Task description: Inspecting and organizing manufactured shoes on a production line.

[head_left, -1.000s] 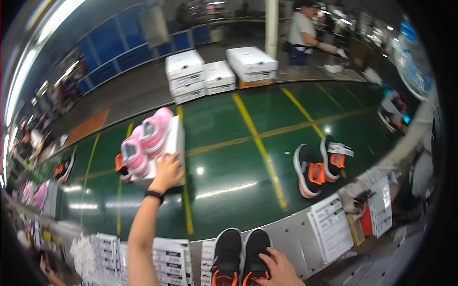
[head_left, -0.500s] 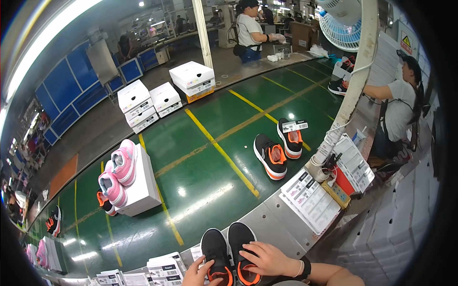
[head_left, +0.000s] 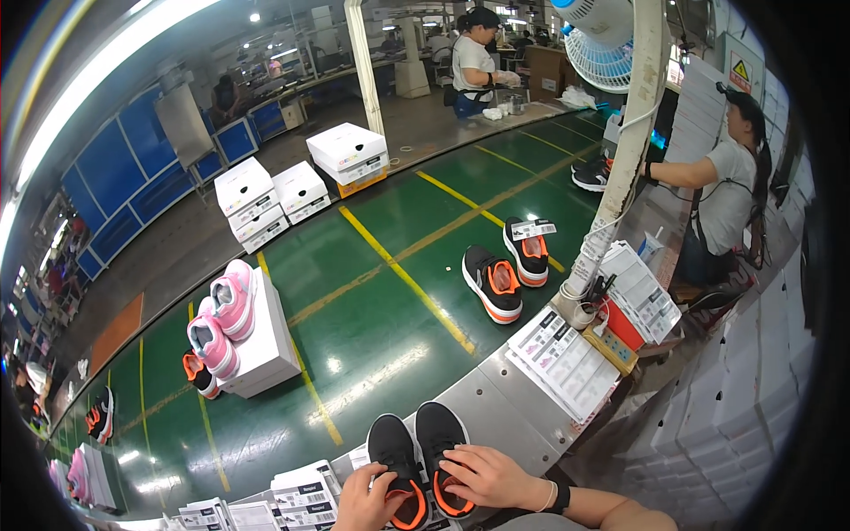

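Observation:
Two black sneakers with orange lining stand side by side at the near metal edge, toes pointing away from me. My left hand [head_left: 365, 497] is closed on the collar of the left black sneaker [head_left: 392, 444], with fingertips at its opening. On the right black sneaker [head_left: 437, 432], my right hand [head_left: 489, 478] curls over the tongue and collar, fingers reaching into the orange-lined opening. The heels are partly hidden by the hands and the lower picture edge.
A green conveyor belt [head_left: 372, 310] carries another pair of black-and-orange sneakers [head_left: 492, 283], pink sneakers [head_left: 212, 329] on a white box [head_left: 270, 354], and several white shoeboxes [head_left: 248, 190]. Label sheets [head_left: 558, 363] lie beside a pole [head_left: 611, 195]. Co-workers stand right and far.
My left fingers have shifted inward to the collar of the left sneaker. The right hand stays on its sneaker. The view has turned slightly, and the right co-worker's arm has moved.

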`<state>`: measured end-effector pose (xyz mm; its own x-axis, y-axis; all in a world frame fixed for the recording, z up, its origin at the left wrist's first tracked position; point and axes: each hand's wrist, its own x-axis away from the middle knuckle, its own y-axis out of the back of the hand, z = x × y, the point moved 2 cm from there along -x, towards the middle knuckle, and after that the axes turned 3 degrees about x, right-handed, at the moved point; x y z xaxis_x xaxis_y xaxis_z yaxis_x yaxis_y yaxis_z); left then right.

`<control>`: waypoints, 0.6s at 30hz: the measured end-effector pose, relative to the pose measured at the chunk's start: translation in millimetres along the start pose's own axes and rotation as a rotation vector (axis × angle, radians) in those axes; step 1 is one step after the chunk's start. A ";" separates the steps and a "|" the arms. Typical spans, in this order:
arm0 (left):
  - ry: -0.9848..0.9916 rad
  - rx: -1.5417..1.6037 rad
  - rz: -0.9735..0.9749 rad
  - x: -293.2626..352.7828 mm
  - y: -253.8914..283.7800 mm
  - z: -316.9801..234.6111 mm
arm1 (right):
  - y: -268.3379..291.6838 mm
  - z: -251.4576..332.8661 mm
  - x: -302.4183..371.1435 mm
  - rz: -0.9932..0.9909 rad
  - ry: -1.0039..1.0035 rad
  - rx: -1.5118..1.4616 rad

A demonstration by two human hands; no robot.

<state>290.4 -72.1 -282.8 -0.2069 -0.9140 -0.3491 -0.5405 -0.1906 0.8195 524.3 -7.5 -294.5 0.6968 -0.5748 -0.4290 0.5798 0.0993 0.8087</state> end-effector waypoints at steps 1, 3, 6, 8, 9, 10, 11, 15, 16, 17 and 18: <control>-0.014 0.006 0.007 -1.1 -0.8 0.1 | 0.7 0.1 0.7 -0.007 -0.013 0.008; -0.024 -0.020 -0.020 -2.9 -0.6 -0.6 | 3.3 0.6 -0.1 -0.012 0.010 0.004; 0.058 0.092 0.053 6.3 0.2 1.9 | 2.1 -1.2 -2.7 0.003 0.037 -0.008; 0.017 0.091 0.028 -4.5 8.1 -7.2 | -1.4 -3.6 -3.7 -0.017 0.025 -0.008; -0.006 0.071 0.014 -5.9 8.3 -6.4 | -2.5 -4.4 -3.5 -0.017 0.033 -0.021; -0.022 0.046 -0.004 -6.0 8.8 -5.5 | -3.6 -4.6 -4.0 -0.015 0.048 -0.040; -0.025 0.057 0.000 -6.8 8.7 -4.8 | -3.8 -4.7 -4.6 -0.019 0.048 -0.038; -0.012 0.078 0.018 -6.5 6.3 -3.2 | -3.6 -5.3 -5.5 -0.030 0.034 -0.041; -0.006 0.080 0.020 -6.5 6.7 -3.7 | -3.2 -4.9 -5.7 -0.031 0.035 -0.032; 0.000 0.081 0.021 -6.5 7.2 -4.3 | -2.7 -4.5 -5.9 -0.032 0.037 -0.023; 0.000 0.083 0.024 -6.5 7.8 -5.0 | -2.4 -4.2 -5.8 -0.031 0.033 -0.024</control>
<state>291.6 -69.4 -271.9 -0.2207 -0.9181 -0.3293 -0.6013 -0.1377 0.7870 520.7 -1.1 -295.7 0.6916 -0.5506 -0.4675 0.6113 0.1013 0.7849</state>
